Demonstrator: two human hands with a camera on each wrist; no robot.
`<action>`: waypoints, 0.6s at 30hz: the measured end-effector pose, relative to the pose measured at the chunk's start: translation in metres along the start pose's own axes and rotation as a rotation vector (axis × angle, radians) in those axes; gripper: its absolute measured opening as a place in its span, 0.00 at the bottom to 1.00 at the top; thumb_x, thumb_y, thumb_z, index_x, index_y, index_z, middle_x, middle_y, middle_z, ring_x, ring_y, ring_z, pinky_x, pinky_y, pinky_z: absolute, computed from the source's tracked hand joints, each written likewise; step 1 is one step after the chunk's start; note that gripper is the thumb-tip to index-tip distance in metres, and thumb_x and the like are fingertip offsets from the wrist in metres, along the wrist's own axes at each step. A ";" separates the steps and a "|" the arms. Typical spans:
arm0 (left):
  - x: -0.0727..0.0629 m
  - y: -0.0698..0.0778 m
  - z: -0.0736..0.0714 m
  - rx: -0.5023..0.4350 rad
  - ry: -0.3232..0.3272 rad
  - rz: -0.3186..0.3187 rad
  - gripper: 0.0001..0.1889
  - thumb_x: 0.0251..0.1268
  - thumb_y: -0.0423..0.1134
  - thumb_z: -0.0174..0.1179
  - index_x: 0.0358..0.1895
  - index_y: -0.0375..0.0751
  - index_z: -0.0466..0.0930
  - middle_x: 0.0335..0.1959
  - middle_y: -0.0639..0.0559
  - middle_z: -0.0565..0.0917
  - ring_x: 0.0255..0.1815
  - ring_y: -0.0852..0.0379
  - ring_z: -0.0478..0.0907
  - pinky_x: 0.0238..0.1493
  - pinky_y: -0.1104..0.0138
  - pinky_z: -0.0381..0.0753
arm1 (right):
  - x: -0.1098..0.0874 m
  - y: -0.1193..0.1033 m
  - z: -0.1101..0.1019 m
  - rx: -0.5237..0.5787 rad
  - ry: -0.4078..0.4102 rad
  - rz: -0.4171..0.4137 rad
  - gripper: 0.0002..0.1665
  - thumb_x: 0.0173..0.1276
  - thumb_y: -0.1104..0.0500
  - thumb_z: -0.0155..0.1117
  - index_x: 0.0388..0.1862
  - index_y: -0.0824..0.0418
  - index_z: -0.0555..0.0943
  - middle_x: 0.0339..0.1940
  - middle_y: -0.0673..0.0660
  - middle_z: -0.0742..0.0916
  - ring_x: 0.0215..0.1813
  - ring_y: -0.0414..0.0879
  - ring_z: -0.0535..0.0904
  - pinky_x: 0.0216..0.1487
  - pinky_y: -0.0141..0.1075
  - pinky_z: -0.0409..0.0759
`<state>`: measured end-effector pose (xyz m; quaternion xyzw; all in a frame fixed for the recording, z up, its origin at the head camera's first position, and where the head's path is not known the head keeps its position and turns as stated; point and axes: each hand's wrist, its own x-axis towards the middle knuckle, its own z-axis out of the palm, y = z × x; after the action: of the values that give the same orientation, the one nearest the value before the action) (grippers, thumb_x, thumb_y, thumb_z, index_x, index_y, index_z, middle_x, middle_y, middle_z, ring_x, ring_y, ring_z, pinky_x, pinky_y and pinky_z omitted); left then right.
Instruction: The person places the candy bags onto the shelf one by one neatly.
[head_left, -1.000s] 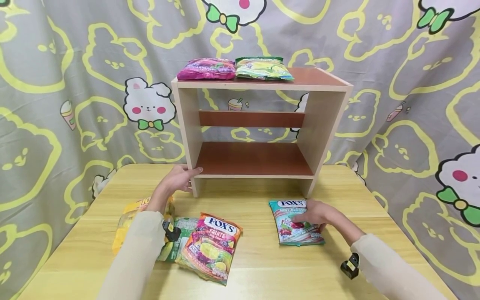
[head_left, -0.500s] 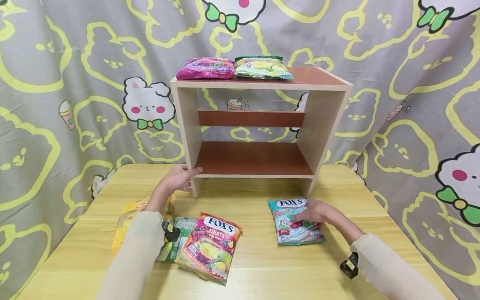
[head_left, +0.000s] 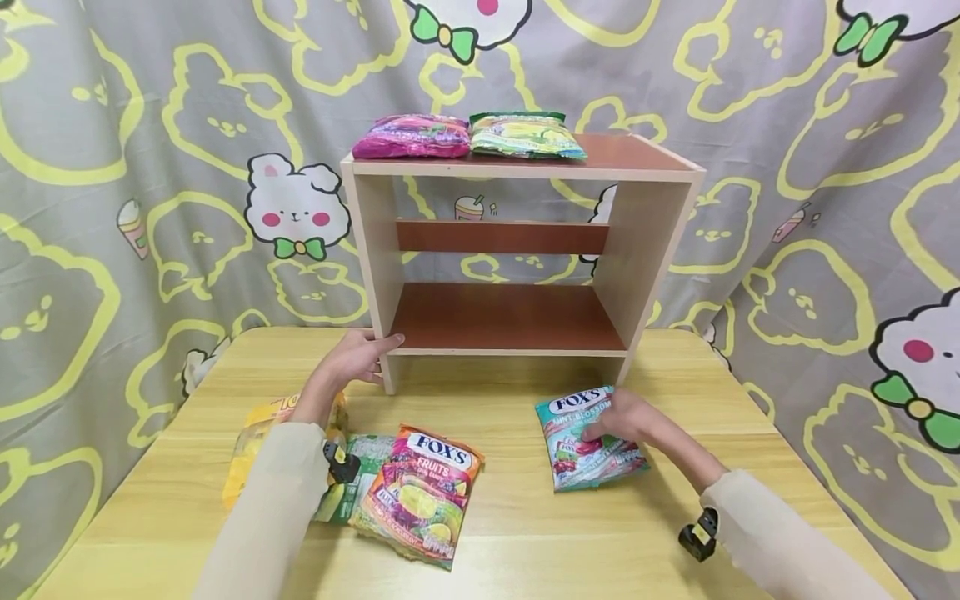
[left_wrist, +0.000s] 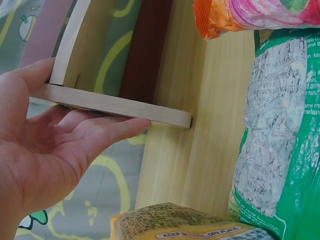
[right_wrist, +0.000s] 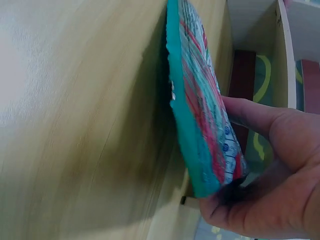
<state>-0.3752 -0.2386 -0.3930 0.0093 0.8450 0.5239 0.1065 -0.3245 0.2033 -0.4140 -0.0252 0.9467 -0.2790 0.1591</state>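
Left of my right hand (head_left: 632,418): one Fox's Mint Blossom bag (head_left: 573,457), right edge pinched, thumb over the printed face, fingers behind. Bag sits tilted over the table (head_left: 540,542); bottom-edge contact unclear. Long axis, by the look of it, runs away from me toward the shelf unit (head_left: 510,317), logo end far. Right hand is the nearer one; left hand (head_left: 357,356) is well apart, farther forward, gripping the unit's left side panel between thumb and fingers.

Count, six bags: 1 Mint Blossom; 1 Fox's Fruits bag (head_left: 427,500), nearer me than the left hand, overlapping 1 green bag (head_left: 367,458); 1 yellow bag (head_left: 251,437), partly hidden by the left forearm; 1 magenta bag (head_left: 412,137) plus 1 yellow-green bag (head_left: 525,136) ahead of both hands, atop the unit. One shelf unit.
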 end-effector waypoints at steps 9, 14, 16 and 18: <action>-0.002 0.002 0.000 0.012 0.003 -0.001 0.36 0.76 0.55 0.55 0.76 0.34 0.61 0.74 0.32 0.67 0.71 0.29 0.68 0.58 0.49 0.84 | -0.006 -0.014 0.006 0.035 0.046 -0.057 0.59 0.53 0.57 0.80 0.66 0.86 0.51 0.24 0.55 0.75 0.28 0.47 0.71 0.30 0.37 0.73; -0.002 0.002 0.000 0.010 0.006 -0.004 0.36 0.75 0.55 0.56 0.76 0.34 0.62 0.73 0.32 0.67 0.71 0.29 0.69 0.57 0.49 0.84 | -0.011 -0.022 0.004 0.028 0.040 -0.079 0.56 0.55 0.58 0.77 0.66 0.82 0.51 0.34 0.62 0.79 0.35 0.51 0.76 0.35 0.38 0.78; -0.002 0.003 0.000 0.009 0.009 -0.008 0.36 0.75 0.55 0.56 0.76 0.34 0.62 0.73 0.32 0.68 0.71 0.29 0.69 0.57 0.49 0.85 | -0.012 -0.025 0.003 0.027 0.034 -0.092 0.54 0.57 0.58 0.75 0.66 0.81 0.51 0.34 0.62 0.79 0.34 0.50 0.77 0.33 0.38 0.78; -0.002 0.002 -0.001 0.007 0.011 -0.009 0.36 0.75 0.55 0.56 0.75 0.34 0.62 0.73 0.32 0.68 0.70 0.29 0.69 0.57 0.49 0.85 | -0.013 -0.028 0.001 0.023 0.033 -0.108 0.53 0.59 0.58 0.74 0.67 0.81 0.50 0.34 0.63 0.79 0.33 0.50 0.77 0.32 0.38 0.78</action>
<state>-0.3736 -0.2382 -0.3903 0.0030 0.8474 0.5206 0.1043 -0.3129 0.1808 -0.3962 -0.0696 0.9432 -0.2984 0.1285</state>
